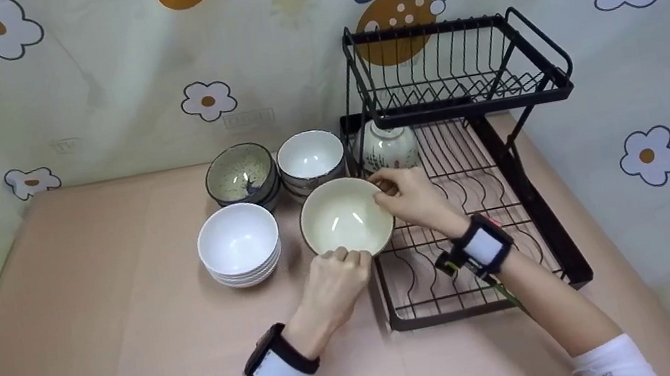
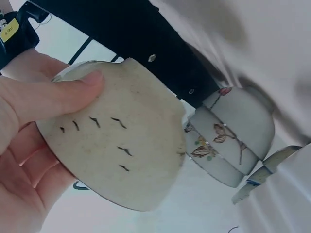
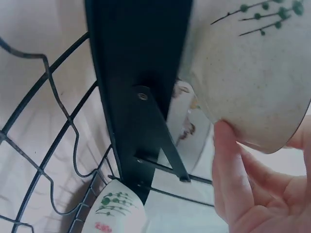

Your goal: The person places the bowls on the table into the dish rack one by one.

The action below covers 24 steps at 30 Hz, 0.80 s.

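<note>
Ceramic cream bowl (image 1: 346,219) held between both hands, above the worktop (image 1: 132,358) at the rack's (image 1: 470,220) left edge. Left hand (image 1: 334,287) curls over the near rim, thumb on the outer wall; right hand (image 1: 411,195) pinches the far rim. Likely stiff, glazed, slippery, chippable; rim grip at opposite sides suits.

We list, on the pink bench (image 1: 92,324): a stack of white bowls (image 1: 239,243); behind it a speckled bowl stack (image 1: 241,176) and, just beside that, a stack topped by a white-lined bowl (image 1: 310,158). A floral bowl (image 1: 389,146) sits upturned at the back of the lower tier. A flower-and-rabbit printed cloth (image 1: 86,86) backs everything.
</note>
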Each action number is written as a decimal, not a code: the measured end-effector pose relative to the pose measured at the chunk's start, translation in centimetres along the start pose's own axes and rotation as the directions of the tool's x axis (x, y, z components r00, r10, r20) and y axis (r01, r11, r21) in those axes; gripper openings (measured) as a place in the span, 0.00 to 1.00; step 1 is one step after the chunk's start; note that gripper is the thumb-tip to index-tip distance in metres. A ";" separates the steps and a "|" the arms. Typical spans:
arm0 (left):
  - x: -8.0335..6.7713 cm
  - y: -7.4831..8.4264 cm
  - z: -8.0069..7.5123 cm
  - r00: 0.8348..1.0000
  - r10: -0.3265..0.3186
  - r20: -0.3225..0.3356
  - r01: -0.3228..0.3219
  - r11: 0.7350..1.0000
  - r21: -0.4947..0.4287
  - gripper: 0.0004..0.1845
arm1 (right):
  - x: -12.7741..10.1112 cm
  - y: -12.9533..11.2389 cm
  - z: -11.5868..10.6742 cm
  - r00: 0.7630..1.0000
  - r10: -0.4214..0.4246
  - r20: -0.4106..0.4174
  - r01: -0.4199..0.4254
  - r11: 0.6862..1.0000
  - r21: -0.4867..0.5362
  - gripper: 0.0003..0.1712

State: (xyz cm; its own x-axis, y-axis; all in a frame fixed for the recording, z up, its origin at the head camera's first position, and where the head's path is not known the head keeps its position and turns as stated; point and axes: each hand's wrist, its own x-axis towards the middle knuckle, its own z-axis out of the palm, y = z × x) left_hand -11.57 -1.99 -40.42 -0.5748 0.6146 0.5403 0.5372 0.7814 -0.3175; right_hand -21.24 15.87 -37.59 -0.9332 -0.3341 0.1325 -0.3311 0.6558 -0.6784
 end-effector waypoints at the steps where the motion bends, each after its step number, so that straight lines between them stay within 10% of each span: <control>1: 0.1 0.0 0.0 0.999 0.015 -0.030 -0.015 1.000 -0.001 0.09 | -0.2 0.1 -0.3 1.000 0.014 0.015 -0.014 1.000 0.002 0.19; 8: 1.0 0.0 0.0 0.975 0.113 -0.192 -0.118 0.993 -0.016 0.11 | -1.7 1.7 -2.0 0.982 0.105 0.155 -0.133 0.974 0.181 0.30; 15: 2.2 0.4 0.5 0.965 0.167 -0.204 -0.175 0.984 -0.025 0.09 | -2.8 3.3 -2.8 0.946 0.169 0.278 -0.288 0.832 0.474 0.37; 24: 4.0 0.7 1.6 0.948 0.208 -0.240 -0.218 0.976 -0.013 0.07 | -4.3 4.7 -3.3 0.949 0.255 0.185 -0.315 0.753 0.578 0.36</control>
State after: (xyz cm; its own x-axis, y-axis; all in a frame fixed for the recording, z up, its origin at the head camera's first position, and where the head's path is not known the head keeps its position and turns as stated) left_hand -14.54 1.18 -39.70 -0.2846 0.7195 0.6335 0.6571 0.6276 -0.4176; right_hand -19.27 22.63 -39.01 -0.9441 -0.2752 -0.1812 0.1256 0.2076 -0.9701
